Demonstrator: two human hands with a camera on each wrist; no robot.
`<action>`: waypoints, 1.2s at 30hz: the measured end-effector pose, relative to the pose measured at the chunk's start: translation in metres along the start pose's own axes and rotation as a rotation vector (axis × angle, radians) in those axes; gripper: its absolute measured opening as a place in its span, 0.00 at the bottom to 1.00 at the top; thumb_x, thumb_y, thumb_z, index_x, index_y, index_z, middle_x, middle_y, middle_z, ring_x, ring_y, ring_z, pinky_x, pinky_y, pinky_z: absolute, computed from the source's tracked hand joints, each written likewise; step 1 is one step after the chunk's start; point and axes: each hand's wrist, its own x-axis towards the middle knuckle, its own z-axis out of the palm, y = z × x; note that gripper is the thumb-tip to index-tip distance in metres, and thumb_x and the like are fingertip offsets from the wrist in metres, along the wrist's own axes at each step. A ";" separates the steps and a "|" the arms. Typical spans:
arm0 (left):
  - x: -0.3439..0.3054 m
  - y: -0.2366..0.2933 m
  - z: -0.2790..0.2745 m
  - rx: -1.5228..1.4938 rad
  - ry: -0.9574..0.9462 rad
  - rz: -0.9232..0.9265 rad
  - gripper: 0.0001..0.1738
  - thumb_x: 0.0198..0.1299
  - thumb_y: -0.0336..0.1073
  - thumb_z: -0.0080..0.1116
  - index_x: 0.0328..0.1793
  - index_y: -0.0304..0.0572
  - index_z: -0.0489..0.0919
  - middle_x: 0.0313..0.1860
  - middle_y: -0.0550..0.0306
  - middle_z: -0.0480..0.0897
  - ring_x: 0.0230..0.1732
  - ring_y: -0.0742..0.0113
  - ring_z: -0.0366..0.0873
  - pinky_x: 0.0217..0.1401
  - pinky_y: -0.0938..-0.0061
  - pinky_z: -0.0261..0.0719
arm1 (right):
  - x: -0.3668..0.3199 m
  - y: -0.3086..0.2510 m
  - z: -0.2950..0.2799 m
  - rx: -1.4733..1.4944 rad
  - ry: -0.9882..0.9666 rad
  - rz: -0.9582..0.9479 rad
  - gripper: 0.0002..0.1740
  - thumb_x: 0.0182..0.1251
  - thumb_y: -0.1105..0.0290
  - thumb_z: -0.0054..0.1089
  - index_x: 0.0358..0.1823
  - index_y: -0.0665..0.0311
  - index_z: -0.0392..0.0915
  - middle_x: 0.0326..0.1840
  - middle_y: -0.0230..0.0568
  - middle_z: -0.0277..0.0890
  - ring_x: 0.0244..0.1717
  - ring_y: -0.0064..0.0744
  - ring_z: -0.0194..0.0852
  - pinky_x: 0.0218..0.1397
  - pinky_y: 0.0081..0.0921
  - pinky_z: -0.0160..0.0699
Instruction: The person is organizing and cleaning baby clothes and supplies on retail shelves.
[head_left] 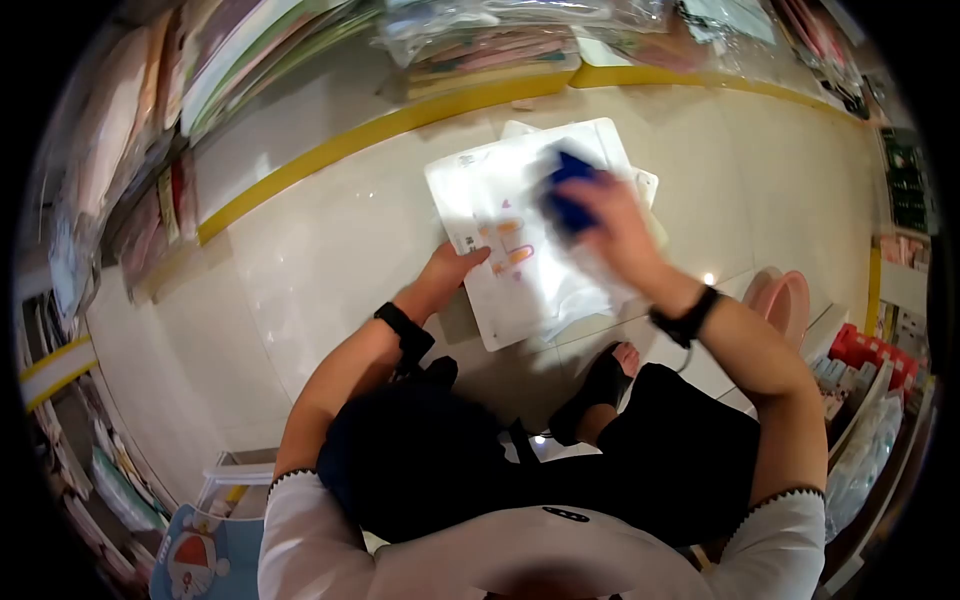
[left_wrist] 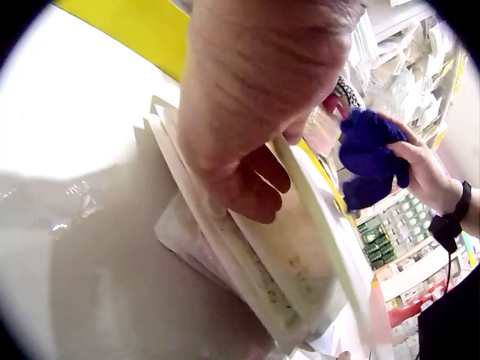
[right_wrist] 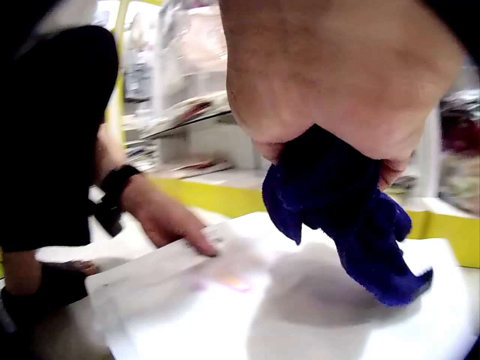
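A stack of white flat packages (head_left: 480, 190) lies on the tiled floor, the top one printed with small orange and pink figures. My left hand (head_left: 446, 276) grips its left edge, thumb on top; in the left wrist view the fingers of this hand (left_wrist: 255, 112) curl at the package edges (left_wrist: 217, 232). My right hand (head_left: 622, 232) holds a crumpled dark blue cloth (head_left: 572, 190) over the right part of the top package, blurred. In the right wrist view the cloth (right_wrist: 337, 210) hangs from the right hand (right_wrist: 337, 82), its lower end close to the white surface; contact cannot be told.
Shelves with a yellow edge (head_left: 380, 132) and plastic-wrapped goods curve along the far side. Pink basins (head_left: 784, 308) stand at the right, near a red item (head_left: 870, 352). A sandalled foot (head_left: 600, 392) is just below the stack. A blue cartoon-printed item (head_left: 195, 560) is at lower left.
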 end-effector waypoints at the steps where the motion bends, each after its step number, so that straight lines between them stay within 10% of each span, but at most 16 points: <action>1: 0.006 -0.012 -0.002 0.126 0.022 0.027 0.19 0.62 0.36 0.49 0.58 0.37 0.70 0.49 0.57 0.77 0.47 0.69 0.75 0.49 0.73 0.74 | 0.002 -0.009 0.036 -0.056 -0.025 -0.138 0.25 0.44 0.75 0.55 0.49 0.53 0.75 0.53 0.46 0.68 0.52 0.48 0.65 0.53 0.39 0.64; 6: -0.001 -0.026 -0.001 0.169 0.112 0.082 0.15 0.62 0.35 0.51 0.51 0.34 0.76 0.42 0.56 0.80 0.43 0.70 0.77 0.46 0.74 0.74 | 0.010 0.015 0.108 -0.409 -0.299 -0.229 0.15 0.55 0.68 0.51 0.43 0.45 0.79 0.48 0.39 0.67 0.44 0.42 0.66 0.45 0.38 0.66; 9: -0.016 -0.053 0.002 -0.047 0.222 -0.075 0.16 0.61 0.34 0.52 0.52 0.31 0.75 0.41 0.54 0.81 0.41 0.69 0.77 0.44 0.74 0.75 | 0.017 0.089 0.069 -0.579 -0.169 0.239 0.09 0.55 0.68 0.51 0.35 0.51 0.80 0.40 0.42 0.70 0.41 0.43 0.69 0.38 0.41 0.69; 12: -0.002 -0.043 0.003 0.022 0.240 -0.048 0.17 0.61 0.34 0.53 0.53 0.29 0.74 0.43 0.54 0.80 0.41 0.68 0.78 0.44 0.74 0.76 | -0.010 0.126 0.002 -0.631 -0.140 0.765 0.22 0.53 0.71 0.52 0.51 0.47 0.76 0.51 0.45 0.68 0.52 0.48 0.65 0.53 0.41 0.69; 17: -0.004 -0.036 0.009 -0.090 0.202 -0.090 0.18 0.61 0.34 0.53 0.54 0.30 0.74 0.46 0.54 0.80 0.43 0.67 0.77 0.45 0.74 0.75 | -0.025 0.037 0.003 -0.316 0.008 0.092 0.25 0.47 0.71 0.58 0.51 0.44 0.74 0.53 0.44 0.67 0.49 0.47 0.66 0.50 0.38 0.69; 19: 0.001 -0.034 0.009 -0.100 0.203 -0.079 0.18 0.61 0.34 0.53 0.54 0.31 0.74 0.46 0.54 0.80 0.44 0.67 0.77 0.46 0.74 0.75 | -0.028 -0.003 0.036 -0.170 -0.521 0.211 0.25 0.48 0.71 0.58 0.52 0.43 0.75 0.54 0.40 0.67 0.48 0.42 0.66 0.48 0.37 0.67; 21: 0.003 -0.034 0.010 -0.065 0.228 -0.058 0.18 0.61 0.34 0.54 0.54 0.31 0.74 0.45 0.54 0.80 0.45 0.67 0.77 0.47 0.74 0.74 | -0.068 -0.005 0.060 -0.305 -0.559 -0.373 0.24 0.49 0.70 0.56 0.52 0.43 0.75 0.53 0.37 0.66 0.48 0.39 0.65 0.47 0.35 0.66; 25: -0.009 -0.031 0.011 -0.065 0.214 -0.038 0.17 0.61 0.35 0.54 0.53 0.32 0.75 0.45 0.56 0.80 0.44 0.71 0.76 0.47 0.75 0.74 | -0.093 0.043 0.030 -0.341 -0.653 -0.279 0.25 0.49 0.71 0.55 0.53 0.42 0.74 0.55 0.38 0.65 0.50 0.41 0.63 0.51 0.36 0.64; 31: -0.060 0.064 0.047 0.174 0.141 0.217 0.13 0.63 0.33 0.53 0.50 0.34 0.78 0.43 0.61 0.80 0.40 0.78 0.75 0.43 0.80 0.74 | -0.159 0.105 -0.072 -0.324 -0.012 0.574 0.31 0.45 0.80 0.51 0.55 0.52 0.71 0.57 0.58 0.60 0.57 0.56 0.60 0.63 0.39 0.61; 33: -0.067 0.091 0.056 0.160 0.088 0.613 0.12 0.61 0.28 0.53 0.50 0.37 0.79 0.42 0.60 0.82 0.40 0.72 0.78 0.45 0.77 0.76 | -0.170 0.118 -0.085 -0.206 0.239 0.785 0.29 0.49 0.79 0.48 0.57 0.53 0.71 0.58 0.56 0.58 0.58 0.54 0.59 0.64 0.35 0.59; 36: -0.057 0.121 0.051 1.149 0.091 1.213 0.16 0.53 0.29 0.57 0.50 0.41 0.79 0.42 0.56 0.82 0.41 0.62 0.80 0.46 0.70 0.77 | -0.167 0.135 -0.092 -0.036 0.595 0.834 0.28 0.51 0.79 0.47 0.58 0.60 0.69 0.57 0.51 0.62 0.57 0.42 0.64 0.62 0.30 0.63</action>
